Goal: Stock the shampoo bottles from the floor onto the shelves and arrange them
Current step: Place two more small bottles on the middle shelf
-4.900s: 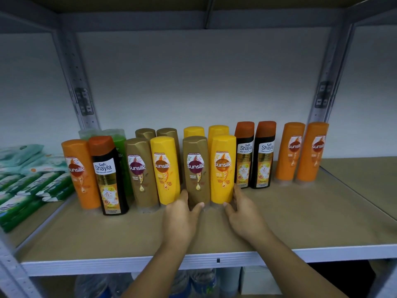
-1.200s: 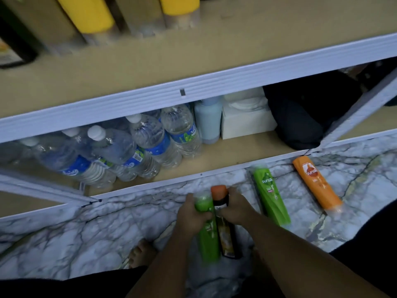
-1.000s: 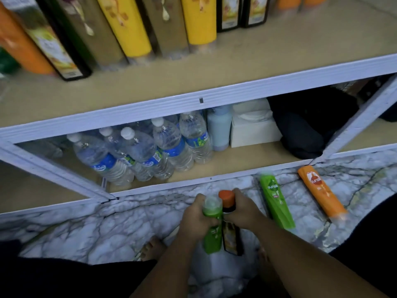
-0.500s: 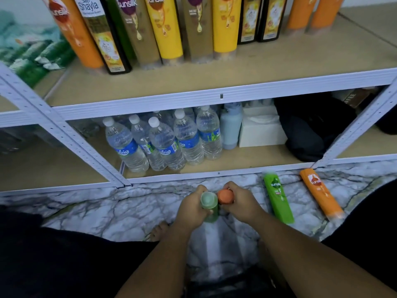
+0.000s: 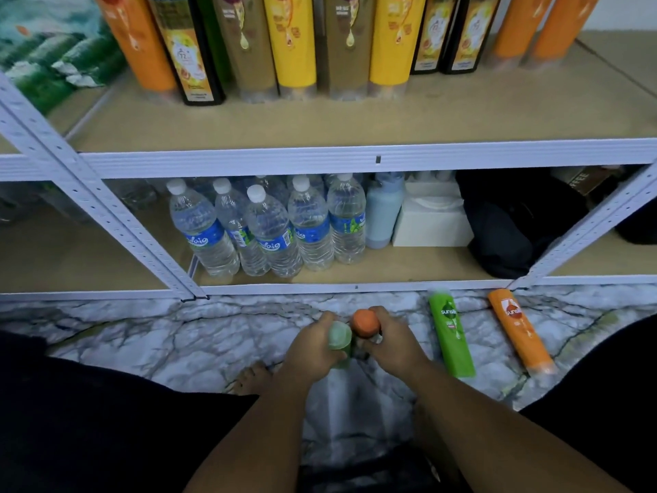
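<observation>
My left hand (image 5: pixel 310 352) is closed around a green shampoo bottle (image 5: pixel 339 338), seen end-on with its pale cap toward me. My right hand (image 5: pixel 393 345) grips a dark bottle with an orange cap (image 5: pixel 365 323); its body is hidden behind the cap and fingers. Both bottles are held together above the marble floor (image 5: pixel 177 336). A second green bottle (image 5: pixel 450 334) and an orange bottle (image 5: pixel 519 332) lie on the floor to the right. Several orange, black, tan and yellow shampoo bottles (image 5: pixel 291 44) stand in rows on the upper shelf (image 5: pixel 355 119).
The lower shelf (image 5: pixel 391 268) holds several water bottles (image 5: pixel 270 229), a pale blue bottle (image 5: pixel 383 211), a white tissue box (image 5: pixel 432 217) and a dark bag (image 5: pixel 512 222). Green packets (image 5: pixel 60 62) lie on the upper shelf at left. A slanted white shelf post (image 5: pixel 99 204) crosses the left side.
Both hands picked the green and the orange-capped bottle off the floor and raised them, turning their caps toward me. My view has tilted up, showing more of the upper shelf.
</observation>
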`<state>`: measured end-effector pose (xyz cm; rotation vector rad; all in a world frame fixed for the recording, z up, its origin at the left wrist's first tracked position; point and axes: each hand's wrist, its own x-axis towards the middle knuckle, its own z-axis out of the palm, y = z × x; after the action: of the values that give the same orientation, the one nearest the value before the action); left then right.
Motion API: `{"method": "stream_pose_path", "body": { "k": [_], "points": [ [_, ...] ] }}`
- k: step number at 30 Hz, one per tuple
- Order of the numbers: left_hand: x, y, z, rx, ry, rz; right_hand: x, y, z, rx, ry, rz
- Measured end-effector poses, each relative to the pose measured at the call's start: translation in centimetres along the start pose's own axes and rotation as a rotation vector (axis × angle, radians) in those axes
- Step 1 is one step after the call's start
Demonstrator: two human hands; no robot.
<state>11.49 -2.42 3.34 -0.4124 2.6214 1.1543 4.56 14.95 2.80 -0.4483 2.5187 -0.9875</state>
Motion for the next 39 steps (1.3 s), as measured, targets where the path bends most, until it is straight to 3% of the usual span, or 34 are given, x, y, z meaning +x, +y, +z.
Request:
{"method": "stream_pose_path", "body": {
  "k": [8,23,29,39],
  "points": [
    [-0.2,-0.8,0.2,0.059,0.112,-0.025,-0.1,0.4,-0.3,0.012,-0.132,-0.055],
    [0.1,-0.6,-0.4,-0.044,0.157,-0.014,0.7,-0.2,0.0,0.113,-0.090,0.025],
    [0.9,3.6,-4.6,-0.176,0.195,0.041,0.9,-3.4,-4.0,0.301,0.059,0.018],
    [-0.3,19.6,-17.8,-0.348,0.442,0.436,0.1,-14.9,-20.6,0.552,0.420,-0.377]
  ]
}}
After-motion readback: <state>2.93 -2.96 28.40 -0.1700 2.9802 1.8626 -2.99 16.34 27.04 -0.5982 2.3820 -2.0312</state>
